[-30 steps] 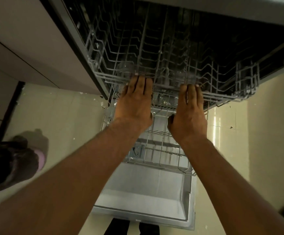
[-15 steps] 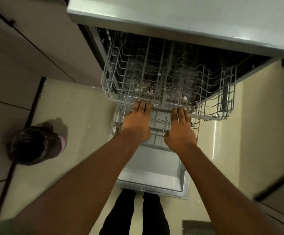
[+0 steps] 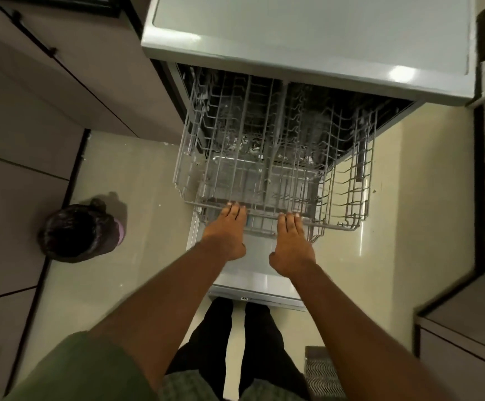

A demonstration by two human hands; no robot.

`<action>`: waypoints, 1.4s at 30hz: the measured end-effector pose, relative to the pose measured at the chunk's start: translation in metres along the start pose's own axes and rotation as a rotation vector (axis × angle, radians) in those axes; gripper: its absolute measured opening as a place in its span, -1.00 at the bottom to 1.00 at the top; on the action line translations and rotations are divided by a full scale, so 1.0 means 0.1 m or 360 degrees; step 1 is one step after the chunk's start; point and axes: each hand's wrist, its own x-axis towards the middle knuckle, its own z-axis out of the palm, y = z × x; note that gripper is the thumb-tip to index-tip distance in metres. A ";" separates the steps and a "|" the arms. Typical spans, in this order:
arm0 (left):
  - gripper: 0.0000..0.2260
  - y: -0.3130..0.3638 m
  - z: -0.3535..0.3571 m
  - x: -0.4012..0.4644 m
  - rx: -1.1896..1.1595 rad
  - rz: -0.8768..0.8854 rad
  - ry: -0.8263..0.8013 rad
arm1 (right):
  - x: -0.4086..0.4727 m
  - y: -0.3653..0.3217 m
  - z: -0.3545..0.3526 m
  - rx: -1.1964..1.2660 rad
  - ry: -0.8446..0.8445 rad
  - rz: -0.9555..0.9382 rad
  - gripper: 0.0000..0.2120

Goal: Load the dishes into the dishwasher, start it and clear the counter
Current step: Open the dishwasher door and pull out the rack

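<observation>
Fingers of my left hand [image 3: 226, 233] and right hand [image 3: 292, 243] lie straight on the front rail of the upper rack [image 3: 267, 157], pulled out above the open dishwasher door [image 3: 254, 277].

A pale tiled floor [image 3: 137, 180] is carrying a dark bag-lined bin [image 3: 76, 233] at left, a patterned mat [image 3: 322, 371] at lower right.
</observation>
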 end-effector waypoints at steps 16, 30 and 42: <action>-0.06 0.00 0.86 -0.90 -0.0145 0.0000 -0.0318 | -1.00 0.10 0.77 0.0002 -0.0388 -0.0041 -0.01; -0.15 0.00 0.69 -1.29 -0.0110 -0.0012 -0.0348 | -1.07 0.15 0.60 -0.0170 -0.0463 -0.0140 -0.11; -0.18 -0.38 0.57 -1.93 -0.0124 -0.0270 0.0124 | -0.92 -0.53 0.13 -0.0432 -0.0279 -0.0633 -0.17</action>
